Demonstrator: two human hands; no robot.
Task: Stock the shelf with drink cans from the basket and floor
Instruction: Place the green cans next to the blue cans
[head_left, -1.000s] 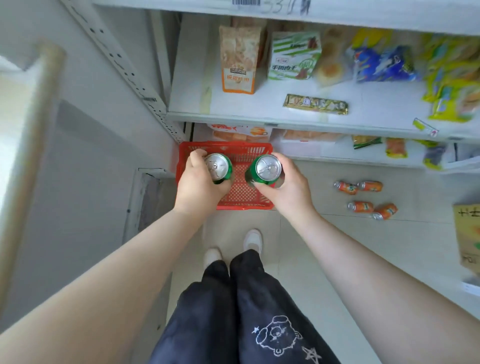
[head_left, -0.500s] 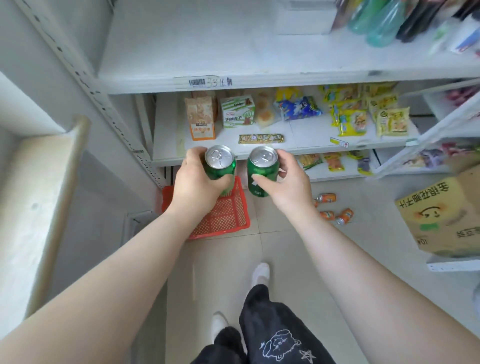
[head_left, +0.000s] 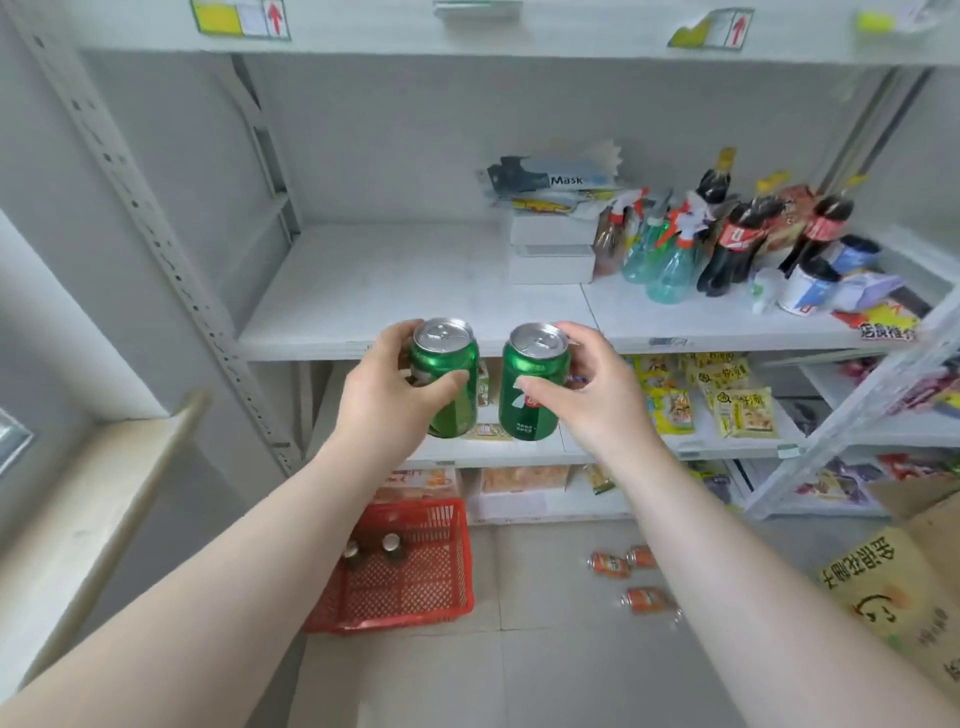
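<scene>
My left hand (head_left: 387, 395) grips a green drink can (head_left: 449, 364) upright. Beside it, my right hand (head_left: 592, 389) holds a second green can (head_left: 530, 384), also upright. Both cans hover just in front of the front edge of a white shelf (head_left: 395, 291), whose left half is bare. Below on the floor stands a red basket (head_left: 415, 587) with two dark cans (head_left: 374, 551) in it. Orange cans (head_left: 610, 564) lie on the floor tiles to its right.
Spray bottles (head_left: 660, 254), dark soda bottles (head_left: 732, 244) and white boxes (head_left: 550, 254) crowd the shelf's right half. Snack packets (head_left: 717, 400) fill the lower shelves. A cardboard box (head_left: 893, 597) sits at the right. A perforated upright post (head_left: 171, 270) and a beige ledge (head_left: 104, 499) flank the left.
Both hands rose with the green cans from above the basket to the level of the upper shelf. The view tilted up, revealing that shelf.
</scene>
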